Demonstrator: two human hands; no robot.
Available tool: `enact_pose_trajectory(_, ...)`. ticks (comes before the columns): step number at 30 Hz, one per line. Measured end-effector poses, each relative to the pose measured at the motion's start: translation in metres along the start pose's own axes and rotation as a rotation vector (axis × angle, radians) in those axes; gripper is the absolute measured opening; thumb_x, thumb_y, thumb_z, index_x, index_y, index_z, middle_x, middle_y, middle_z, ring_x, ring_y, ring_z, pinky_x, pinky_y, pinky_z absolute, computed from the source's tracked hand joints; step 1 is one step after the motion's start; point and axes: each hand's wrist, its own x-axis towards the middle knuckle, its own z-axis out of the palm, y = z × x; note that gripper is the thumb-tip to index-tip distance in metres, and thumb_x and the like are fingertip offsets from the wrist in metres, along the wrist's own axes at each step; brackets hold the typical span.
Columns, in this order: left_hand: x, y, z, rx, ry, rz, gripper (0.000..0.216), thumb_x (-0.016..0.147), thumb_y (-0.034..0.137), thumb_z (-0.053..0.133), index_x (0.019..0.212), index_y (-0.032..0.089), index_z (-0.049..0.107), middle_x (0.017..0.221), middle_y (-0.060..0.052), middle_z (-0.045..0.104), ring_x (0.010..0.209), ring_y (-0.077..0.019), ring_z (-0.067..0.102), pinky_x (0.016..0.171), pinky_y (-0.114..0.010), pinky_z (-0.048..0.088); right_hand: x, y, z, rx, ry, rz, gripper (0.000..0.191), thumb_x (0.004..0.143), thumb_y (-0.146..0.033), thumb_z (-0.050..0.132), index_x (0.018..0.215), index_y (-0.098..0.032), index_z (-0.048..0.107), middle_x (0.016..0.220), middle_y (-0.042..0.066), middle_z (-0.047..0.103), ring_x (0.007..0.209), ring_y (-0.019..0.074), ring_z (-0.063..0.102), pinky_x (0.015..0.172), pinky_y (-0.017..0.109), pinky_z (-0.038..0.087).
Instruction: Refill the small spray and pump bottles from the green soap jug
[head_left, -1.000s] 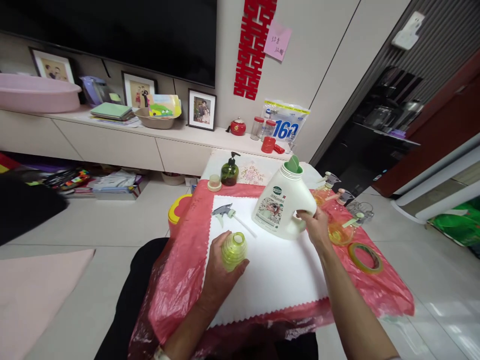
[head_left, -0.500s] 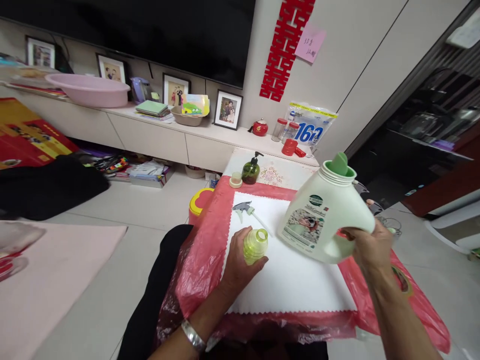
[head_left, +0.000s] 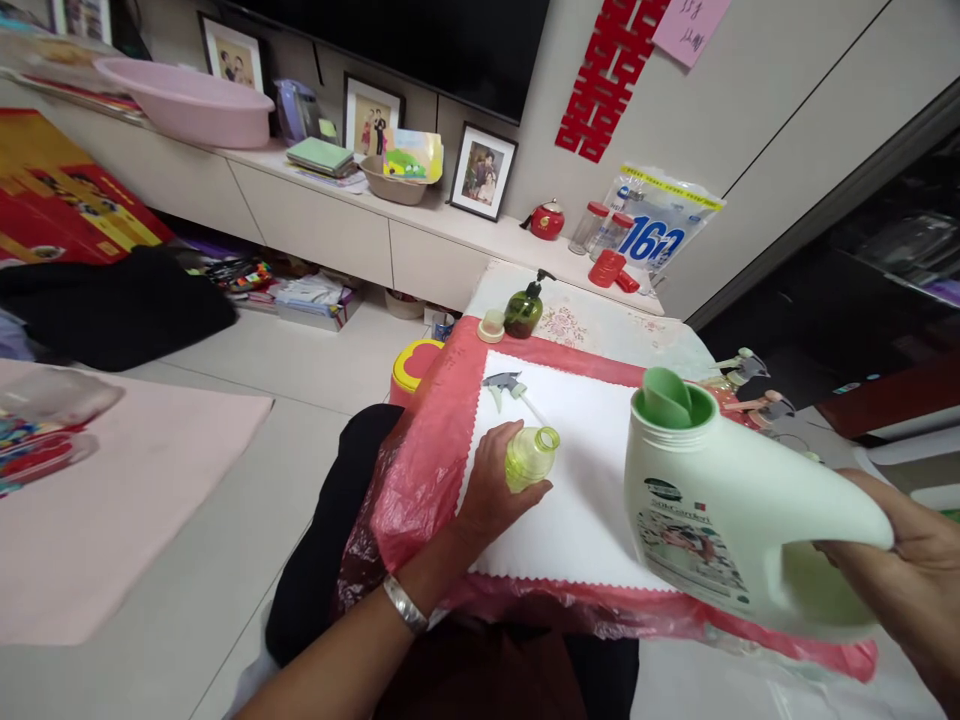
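Note:
My left hand [head_left: 495, 490] is wrapped round a small translucent yellow-green bottle [head_left: 531, 458], whose uncapped mouth tips slightly to the right. In my right hand [head_left: 896, 560] is the handle of a large pale-green detergent jug [head_left: 705, 500], raised at the right, with its green pour spout [head_left: 667, 400] uncovered. The jug is apart from the small bottle. Behind the bottle, a grey trigger spray head [head_left: 506, 383] with its tube lies on the white scalloped sheet [head_left: 592, 530]. Farther back stand a green pump bottle [head_left: 523, 310] and a pale cap [head_left: 491, 326].
Pink plastic [head_left: 420, 460] covers the table under the sheet. Spray bottles [head_left: 742, 370] stand at the right edge. A cabinet [head_left: 442, 265] along the wall holds photo frames, a pink basin [head_left: 187, 100] and jars. A yellow-topped stool [head_left: 415, 365] is left of the table.
The jug has moved right and closer to me, tilting so its mouth leans left. My left hand still holds the small bottle, now leaning more to the right. The camera view has shifted.

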Motion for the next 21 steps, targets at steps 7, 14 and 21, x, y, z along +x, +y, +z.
enact_pose_trajectory(7, 0.001, 0.003, -0.003, -0.01, 0.019, 0.03, 0.075, 0.07, 0.027, 0.08, 0.135, 0.031, 0.042, 0.13, -0.009, 0.059, 0.121, -0.035, 0.059, 0.105, -0.055, 0.051, 0.002, 0.004, -0.003, -0.111, -0.105, -0.271, 0.034, 0.069, -0.046, 0.047, 0.088, -0.029, 0.071, 0.06, -0.004, 0.065, 0.046, 0.016, 0.057, 0.046, 0.024, 0.041)
enact_pose_trajectory(14, 0.003, 0.009, -0.005, -0.053, -0.001, -0.023, 0.075, 0.068, 0.024, 0.082, 0.133, 0.023, 0.044, 0.127, -0.011, 0.058, 0.12, -0.0311, 0.059, 0.104, -0.052, 0.051, 0.008, 0.003, -0.002, -0.268, -0.179, -0.357, 0.037, 0.072, -0.047, 0.046, 0.095, -0.034, 0.072, 0.069, -0.003, 0.071, 0.049, 0.018, 0.063, 0.046, 0.024, 0.044)
enact_pose_trajectory(21, 0.002, 0.009, -0.005, -0.053, 0.004, -0.006, 0.076, 0.068, 0.023, 0.083, 0.133, 0.023, 0.043, 0.128, -0.011, 0.058, 0.121, -0.0313, 0.058, 0.105, -0.052, 0.05, 0.019, -0.002, -0.007, -0.393, -0.285, -0.358, 0.034, 0.071, -0.046, 0.049, 0.097, -0.037, 0.068, 0.06, -0.004, 0.064, 0.044, 0.0182, 0.059, 0.045, 0.026, 0.042)
